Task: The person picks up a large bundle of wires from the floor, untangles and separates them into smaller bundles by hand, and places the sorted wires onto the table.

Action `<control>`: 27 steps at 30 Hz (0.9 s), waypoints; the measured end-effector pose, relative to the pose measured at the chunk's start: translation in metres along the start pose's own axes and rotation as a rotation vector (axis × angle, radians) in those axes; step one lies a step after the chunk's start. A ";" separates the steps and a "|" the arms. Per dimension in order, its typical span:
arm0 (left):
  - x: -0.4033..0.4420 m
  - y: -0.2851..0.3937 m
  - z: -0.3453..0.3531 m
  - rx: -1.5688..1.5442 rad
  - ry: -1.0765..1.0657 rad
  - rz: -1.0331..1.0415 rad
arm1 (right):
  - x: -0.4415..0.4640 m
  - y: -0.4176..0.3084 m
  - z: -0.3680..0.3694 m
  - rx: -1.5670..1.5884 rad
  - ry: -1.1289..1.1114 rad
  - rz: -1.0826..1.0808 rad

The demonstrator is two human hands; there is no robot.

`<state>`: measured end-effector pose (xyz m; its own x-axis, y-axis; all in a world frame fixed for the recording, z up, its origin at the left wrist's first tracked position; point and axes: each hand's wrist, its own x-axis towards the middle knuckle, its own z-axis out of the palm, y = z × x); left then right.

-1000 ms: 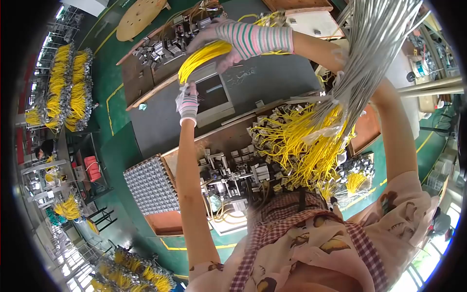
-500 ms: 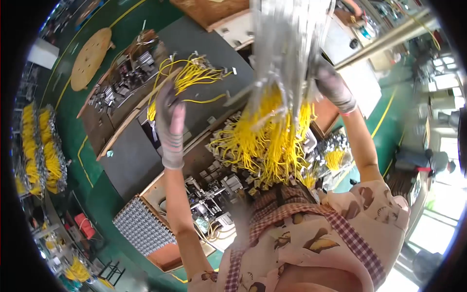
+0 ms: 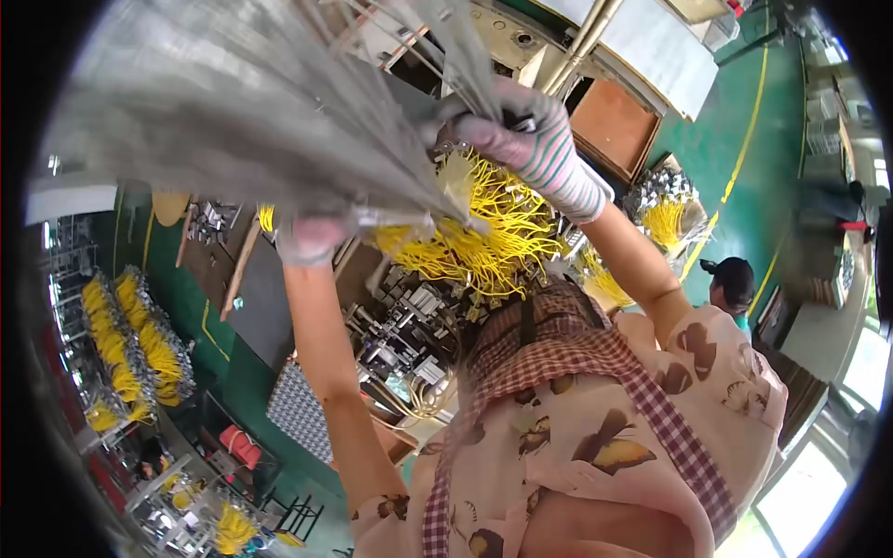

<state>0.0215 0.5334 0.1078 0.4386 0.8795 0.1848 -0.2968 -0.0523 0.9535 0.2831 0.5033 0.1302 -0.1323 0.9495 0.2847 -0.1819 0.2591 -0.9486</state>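
A large greyish, see-through sheet (image 3: 251,112), which looks like plastic, fills the upper left and is smeared by motion. It narrows down toward a pile of yellow wires (image 3: 502,228) with small metal ends. My right hand (image 3: 535,153), in a striped glove, is closed on gathered folds of the sheet just above the pile. My gloved left hand (image 3: 313,240) is at the sheet's lower edge, left of the wires. Its fingers are blurred and partly hidden by the sheet, so its grip does not show.
Metal parts and tooling (image 3: 409,330) lie below the pile. A dark table (image 3: 251,316) is at left, beside a carton of grey pieces (image 3: 299,409). Wire bundles (image 3: 121,353) hang far left; another bundle (image 3: 665,223) is at right. A person in a dark cap (image 3: 733,284) is nearby.
The plastic sheet has swung from above the wires to the upper left. My right hand has moved left and inward with it. My left hand, earlier open and apart, is now at the sheet.
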 end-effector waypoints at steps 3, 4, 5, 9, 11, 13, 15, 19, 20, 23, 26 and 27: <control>-0.010 0.027 0.066 -0.228 -0.386 0.179 | -0.003 0.006 -0.037 0.124 0.370 0.009; -0.017 0.032 0.069 -0.140 -0.398 0.240 | 0.000 0.014 -0.049 0.204 0.440 -0.072; -0.027 0.033 0.067 -0.139 -0.423 0.226 | -0.004 0.031 -0.064 0.073 0.402 -0.087; -0.066 0.028 0.076 0.026 -0.125 0.293 | -0.061 0.123 -0.067 -0.008 0.430 0.154; -0.075 0.032 0.089 0.063 0.097 0.281 | -0.083 0.141 -0.055 -0.004 0.439 0.319; -0.081 0.029 0.093 0.104 0.272 0.257 | -0.092 0.141 -0.059 -0.039 0.395 0.320; -0.099 0.037 0.085 0.053 0.335 0.224 | -0.099 0.128 -0.080 -0.302 0.379 0.398; -0.149 0.056 0.039 -0.002 0.646 0.398 | -0.120 0.119 -0.200 -0.176 0.885 -0.127; -0.163 0.061 0.025 -0.033 0.640 0.392 | -0.118 0.096 -0.215 -0.050 1.000 -0.146; -0.177 0.065 0.013 -0.080 0.656 0.410 | -0.114 0.073 -0.257 0.339 1.173 -0.164; -0.161 0.061 0.027 -0.005 0.739 0.398 | -0.106 0.061 -0.238 0.473 1.081 -0.181; -0.153 0.059 0.032 0.033 0.683 0.399 | -0.099 0.047 -0.218 0.537 0.961 -0.217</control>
<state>-0.0354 0.3806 0.1431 -0.3172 0.8863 0.3375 -0.2923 -0.4299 0.8543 0.5002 0.4603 0.0267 0.7177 0.6963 -0.0090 -0.5374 0.5456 -0.6430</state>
